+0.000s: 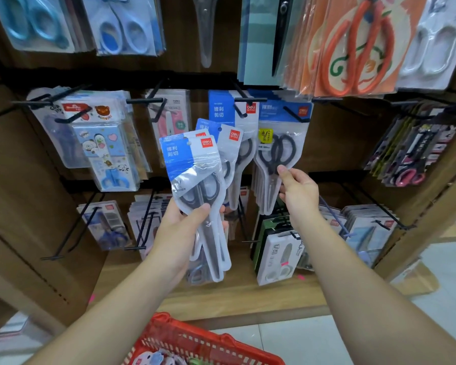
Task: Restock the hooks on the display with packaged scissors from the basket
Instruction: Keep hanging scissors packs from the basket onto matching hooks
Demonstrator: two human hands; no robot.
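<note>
The brown display (334, 143) fills the view, its black rails carrying rows of carded scissors, and its wooden base ledge (248, 296) runs along the bottom above the pale tiled floor (313, 341). At the lower edge, between the person's forearms, sits the red basket (195, 338), with only its far rim and a few colourful packs inside showing. High on the right hang the orange-handled scissors (358, 48), whose cards come down over the rail beneath them. On the left a cartoon-printed pack (106, 151) hangs near a pink pack (171, 119). The left hand (179, 227) grips a fanned bundle of packaged scissors (192, 164) by its lower half, thumb across the front and fingers curled behind. The bundle's blue-and-white headers are raised in front of the middle row and cover part of the packs already on the middle hook (240, 111). Just to the right, a hanging pack (279, 146) of black-handled scissors sits on the right hook (291, 115), with more of the same behind it. The right hand (299, 191) pinches that pack's lower part, thumb on the front and fingers behind it, clear of the bundle
</note>
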